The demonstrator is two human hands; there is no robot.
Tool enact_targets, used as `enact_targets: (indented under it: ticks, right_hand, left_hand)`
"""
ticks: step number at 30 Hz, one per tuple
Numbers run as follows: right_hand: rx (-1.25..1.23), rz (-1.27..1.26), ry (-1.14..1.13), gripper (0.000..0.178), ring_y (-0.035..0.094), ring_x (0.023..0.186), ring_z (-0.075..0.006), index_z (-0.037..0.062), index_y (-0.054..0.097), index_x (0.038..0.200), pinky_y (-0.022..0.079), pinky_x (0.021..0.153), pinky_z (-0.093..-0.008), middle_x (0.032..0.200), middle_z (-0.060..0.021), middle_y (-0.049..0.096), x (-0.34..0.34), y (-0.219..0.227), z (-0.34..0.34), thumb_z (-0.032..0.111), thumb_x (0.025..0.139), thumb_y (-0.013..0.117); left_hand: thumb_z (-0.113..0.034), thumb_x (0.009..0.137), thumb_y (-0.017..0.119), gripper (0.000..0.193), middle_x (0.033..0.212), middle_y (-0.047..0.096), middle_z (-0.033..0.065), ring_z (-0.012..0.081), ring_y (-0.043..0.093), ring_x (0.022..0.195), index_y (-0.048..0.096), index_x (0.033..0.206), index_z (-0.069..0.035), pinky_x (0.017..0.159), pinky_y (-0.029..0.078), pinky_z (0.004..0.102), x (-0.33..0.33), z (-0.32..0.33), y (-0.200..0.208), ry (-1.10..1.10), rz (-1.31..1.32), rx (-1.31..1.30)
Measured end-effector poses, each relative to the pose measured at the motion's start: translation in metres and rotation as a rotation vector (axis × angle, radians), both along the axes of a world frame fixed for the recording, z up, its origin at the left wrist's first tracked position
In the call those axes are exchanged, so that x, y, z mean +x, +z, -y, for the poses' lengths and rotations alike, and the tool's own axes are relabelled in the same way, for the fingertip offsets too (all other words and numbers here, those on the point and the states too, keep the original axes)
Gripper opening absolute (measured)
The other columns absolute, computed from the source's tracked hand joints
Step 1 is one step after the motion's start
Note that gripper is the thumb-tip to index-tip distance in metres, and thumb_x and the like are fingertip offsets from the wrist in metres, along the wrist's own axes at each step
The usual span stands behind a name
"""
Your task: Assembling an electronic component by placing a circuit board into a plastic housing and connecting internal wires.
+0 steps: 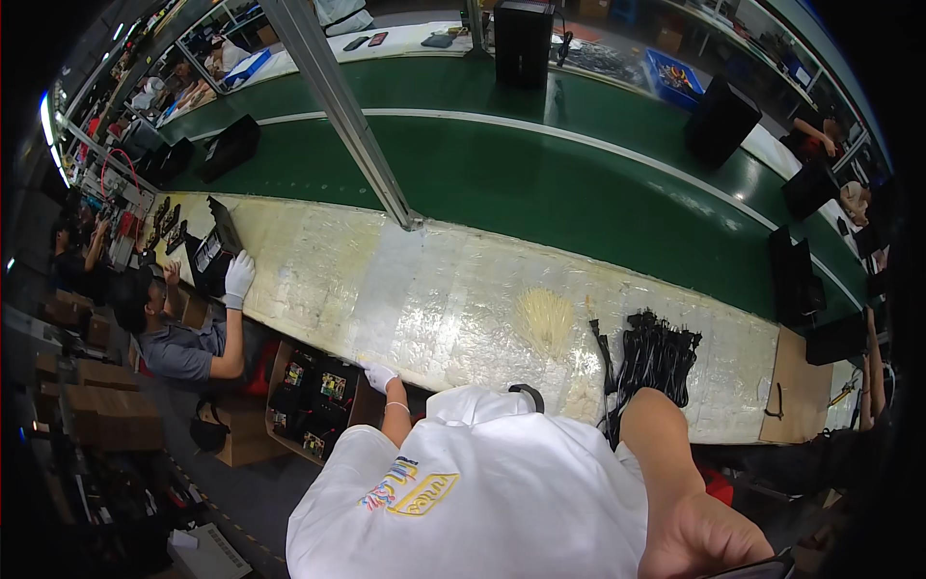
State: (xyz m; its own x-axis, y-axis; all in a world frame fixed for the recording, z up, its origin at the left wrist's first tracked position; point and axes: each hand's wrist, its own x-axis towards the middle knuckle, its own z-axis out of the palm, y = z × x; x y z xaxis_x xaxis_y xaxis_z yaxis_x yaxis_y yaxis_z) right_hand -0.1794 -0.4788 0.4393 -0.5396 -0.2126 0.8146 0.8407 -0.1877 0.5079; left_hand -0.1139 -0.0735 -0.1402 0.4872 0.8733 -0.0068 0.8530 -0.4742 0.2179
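Note:
My left hand (380, 375), in a white glove, rests at the near edge of the covered worktable (463, 289). Its fingers look stretched out, and nothing shows in them. Bare and low at the right, my right hand (712, 533) is away from the table, beside a flat dark thing (762, 567) cut off by the picture's lower edge. Its fingers are mostly hidden there. On the table in front of me lie a bundle of black power cords (656, 357) and a pile of thin cream-coloured strips (545, 318), possibly cable ties.
A green conveyor (482, 174) runs behind the table, carrying black cases (723, 121). A metal post (342, 111) rises at the table's back edge. Left of me, a co-worker (183, 333) handles an open black case (214, 251). A carton (289, 439) with circuit boards stands below.

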Motion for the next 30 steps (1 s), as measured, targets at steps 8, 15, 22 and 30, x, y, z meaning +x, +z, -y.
enact_targets:
  ticks: [8,15,22,30]
  right_hand:
    - [-0.035,-0.001,0.121,0.014,0.061,0.098,-0.0237,0.0003,0.062,0.101,0.045,0.094,-0.0447,0.101,-0.0086,0.066,0.004,-0.003,-0.003,0.009,0.09,0.056]
    - [-0.002,-0.104,0.011,0.016,0.06,0.101,-0.025,-0.0014,0.06,0.102,0.044,0.094,-0.0451,0.104,-0.0111,0.066,-0.002,-0.002,-0.001,-0.001,0.087,0.055]
    - [-0.001,-0.116,0.027,0.017,0.06,0.102,-0.0251,-0.0013,0.06,0.103,0.043,0.094,-0.0461,0.104,-0.0117,0.066,-0.004,-0.004,-0.002,0.0,0.088,0.053]
    - [0.015,0.042,0.06,0.01,0.061,0.085,-0.022,-0.0002,0.061,0.089,0.048,0.083,-0.0432,0.089,-0.0094,0.066,0.012,-0.003,-0.006,0.008,0.09,0.057]
  left_hand:
    - [-0.013,0.098,0.036,0.033,0.097,0.065,0.0195,0.0326,0.067,0.086,0.038,0.129,-0.001,0.073,0.056,0.0389,0.002,0.005,0.008,0.021,0.058,-0.063]
    - [-0.012,0.098,0.036,0.03,0.099,0.065,0.0205,0.0333,0.067,0.088,0.041,0.125,-0.001,0.073,0.056,0.0395,0.001,0.002,0.009,0.064,0.105,-0.088]
    - [-0.025,0.103,0.026,0.038,0.107,0.063,0.0247,0.0382,0.064,0.093,0.043,0.123,0.002,0.079,0.054,0.0434,0.0,0.009,0.027,0.061,0.065,-0.116]
    - [-0.023,0.102,0.029,0.035,0.107,0.063,0.0242,0.0373,0.064,0.095,0.042,0.124,0.0,0.078,0.055,0.0435,-0.004,0.009,0.027,0.055,0.069,-0.129]
